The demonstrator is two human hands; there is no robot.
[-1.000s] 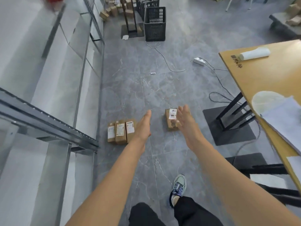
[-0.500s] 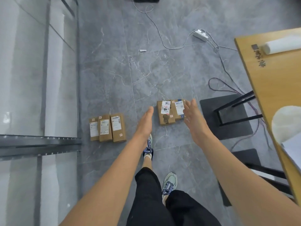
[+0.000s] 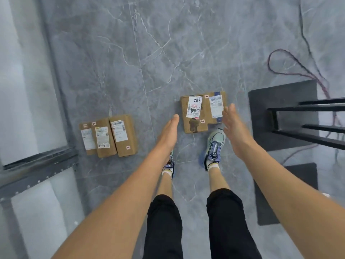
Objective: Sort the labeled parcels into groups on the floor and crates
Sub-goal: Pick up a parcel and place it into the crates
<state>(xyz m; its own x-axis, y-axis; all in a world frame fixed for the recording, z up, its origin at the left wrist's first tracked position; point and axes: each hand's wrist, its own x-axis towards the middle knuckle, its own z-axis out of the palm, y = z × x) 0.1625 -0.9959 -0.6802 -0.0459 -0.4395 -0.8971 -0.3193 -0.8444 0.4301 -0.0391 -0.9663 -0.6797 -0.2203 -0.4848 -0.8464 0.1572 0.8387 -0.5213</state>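
Note:
Two brown labeled parcels lie side by side on the grey floor: a larger parcel [image 3: 194, 113] with a handwritten white label and a smaller parcel [image 3: 216, 107] to its right. My left hand [image 3: 168, 135] reaches down with straight fingers, just left of the larger parcel and apart from it. My right hand [image 3: 233, 126] is stretched out flat over the right edge of the smaller parcel; contact cannot be told. Both hands hold nothing. A row of three labeled parcels [image 3: 108, 137] stands further left on the floor.
A black metal table base [image 3: 283, 113] and its bars [image 3: 317, 120] stand at the right, with a dark cable [image 3: 291, 71] looping on the floor behind. A glass partition with a metal rail [image 3: 37, 165] runs along the left. My feet stand just below the two parcels.
I have stepped forward and the view has tilted down; both hands have come closer to the two parcels, which now lie directly in front of my feet.

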